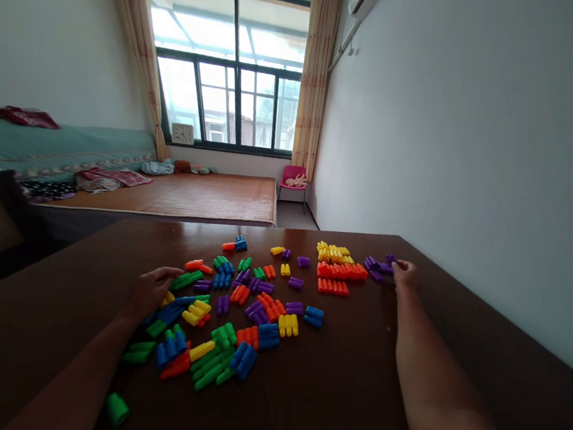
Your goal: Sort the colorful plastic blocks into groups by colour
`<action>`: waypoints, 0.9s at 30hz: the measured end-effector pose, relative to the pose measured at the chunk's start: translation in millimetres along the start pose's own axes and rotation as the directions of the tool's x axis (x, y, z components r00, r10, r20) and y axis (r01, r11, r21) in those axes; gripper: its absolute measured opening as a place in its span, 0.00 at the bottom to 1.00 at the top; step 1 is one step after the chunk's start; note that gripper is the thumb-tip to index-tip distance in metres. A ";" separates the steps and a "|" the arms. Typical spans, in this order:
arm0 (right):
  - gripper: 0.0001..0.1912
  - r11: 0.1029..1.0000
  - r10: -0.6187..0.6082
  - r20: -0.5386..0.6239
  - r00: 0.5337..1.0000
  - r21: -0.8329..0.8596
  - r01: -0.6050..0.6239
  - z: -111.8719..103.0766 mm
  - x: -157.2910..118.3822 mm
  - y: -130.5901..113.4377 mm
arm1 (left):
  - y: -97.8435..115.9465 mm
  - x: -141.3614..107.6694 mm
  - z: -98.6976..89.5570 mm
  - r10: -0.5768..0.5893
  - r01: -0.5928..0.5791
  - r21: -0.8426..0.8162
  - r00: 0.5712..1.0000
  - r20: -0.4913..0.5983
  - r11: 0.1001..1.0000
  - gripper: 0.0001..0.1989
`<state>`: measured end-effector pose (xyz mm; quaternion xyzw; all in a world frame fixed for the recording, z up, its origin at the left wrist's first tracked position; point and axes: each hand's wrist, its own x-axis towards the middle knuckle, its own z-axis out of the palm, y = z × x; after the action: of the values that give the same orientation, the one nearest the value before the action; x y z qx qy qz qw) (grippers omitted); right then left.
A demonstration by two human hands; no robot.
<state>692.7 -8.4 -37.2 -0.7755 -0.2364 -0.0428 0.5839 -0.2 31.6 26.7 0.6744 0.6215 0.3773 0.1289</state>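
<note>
My right hand pinches a purple plastic building block at the right side of the table. Just left of it lies a small group of purple blocks. My left hand is at the left edge of a loose spread of coloured blocks, its fingers stretched out and nothing visibly gripped. Its fingertips come close to a green block; whether they touch it I cannot tell. Yellow blocks and rows of orange-red blocks lie lined up left of the purple group.
The dark brown table carries mixed blocks, including blue blocks and a lone green block near my left forearm. Beyond stand a bed, a pink chair and a window. A white wall rises on the right.
</note>
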 end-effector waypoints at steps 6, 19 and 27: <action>0.12 0.970 -0.086 0.092 0.992 -0.220 0.104 2.3 -10.8 -10.9 | -1.8 2.2 2.2 0.019 -0.019 0.039 1.000 0.003 0.999 0.17; 0.19 0.948 -0.271 0.146 0.952 -0.131 0.290 -19.6 -43.2 -73.3 | -11.8 4.1 8.0 0.083 -0.083 0.051 0.996 0.016 0.995 0.16; 0.18 0.828 -0.502 0.661 0.557 0.182 0.531 28.4 -137.5 -155.0 | -1.0 -2.1 6.9 0.054 -0.058 0.086 0.998 0.043 0.995 0.16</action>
<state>500.6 6.2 44.0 -0.6418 -0.6499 0.0725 0.4006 3.8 31.9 20.6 0.7041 0.6153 0.3396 0.1014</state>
